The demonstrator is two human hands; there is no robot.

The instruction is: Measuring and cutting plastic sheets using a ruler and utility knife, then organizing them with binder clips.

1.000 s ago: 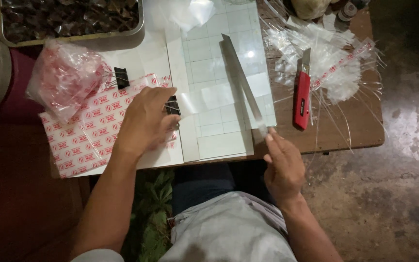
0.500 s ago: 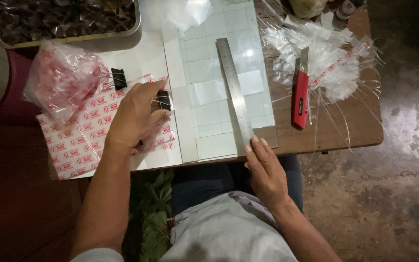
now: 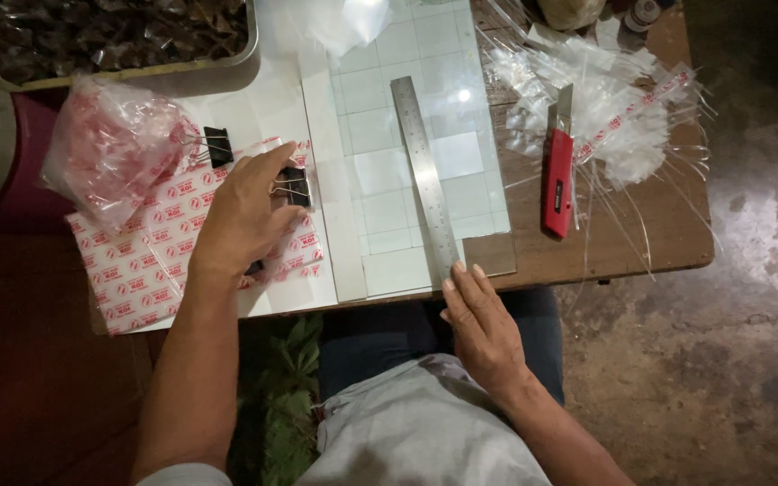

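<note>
The left hand [image 3: 243,216] lies flat and spread on a sheet of red and white printed stickers [image 3: 150,256] near the front left corner of the table [image 3: 605,252]; its fingertips touch a black binder clip [image 3: 294,184] that sits on the right edge of that sheet, but the hand is not closed around anything; a second black clip [image 3: 218,146] sits just behind the hand, on the far edge of the same sheet. The right hand [image 3: 482,324] is open and loose at the front edge of the table, with the fingers straight; its fingertips are at the near end of a long metal ruler [image 3: 424,180], and whether they touch it cannot be told; the ruler lies on a pale cutting mat [image 3: 380,117] with a grid of squares, running from the front edge toward the back. A crinkly clear bag with red print [image 3: 110,144] rests on the far left part of the sticker sheet, just beside the second clip; a metal tray of dark things [image 3: 119,36] stands at the back left corner; a red utility knife [image 3: 557,175] lies to the right of the mat, well apart from both hands, with its blade pointing to the back; a heap of thin clear plastic strips [image 3: 610,108] spreads over the back right part of the table, touching the knife.
</note>
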